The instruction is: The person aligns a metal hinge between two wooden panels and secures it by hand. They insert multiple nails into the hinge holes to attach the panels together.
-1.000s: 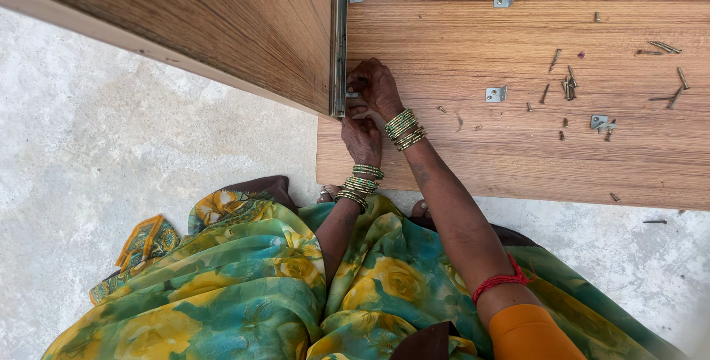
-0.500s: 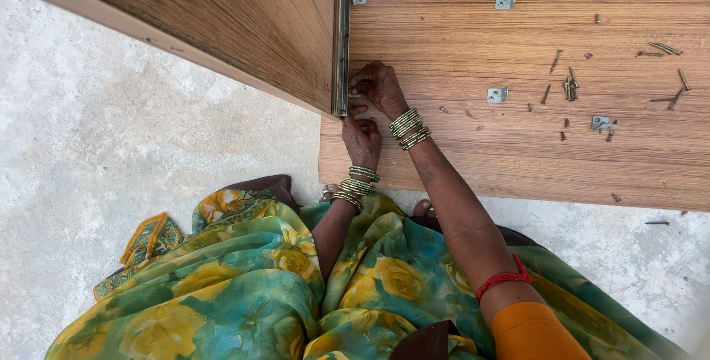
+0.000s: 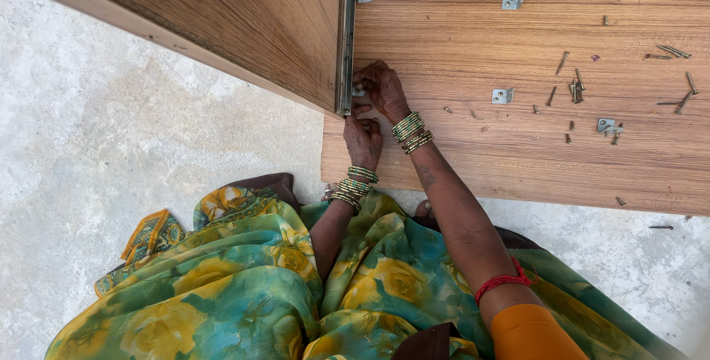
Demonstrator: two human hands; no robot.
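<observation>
Fingers of the right hand are curled together and pressed onto a small metal bracket, right where the upright wooden panel meets the flat wooden board, just above the middle of the frame. The bracket is mostly hidden under the fingertips, so only a sliver of grey metal shows. Just below, the left hand is bunched into a loose fist, fingers folded in, knuckles against the lower edge of the upright panel; I cannot tell whether it grips anything. Both wrists carry stacks of green and gold bangles, and both forearms run down toward the bottom of the frame, the right one long and straight with a red thread near the elbow. Outward on the board, more metal brackets sit at the centre right and along the top edge, and loose screws lie scattered across the upper right. A green and yellow floral cloth fills the bottom, over a pale concrete floor at the left.
</observation>
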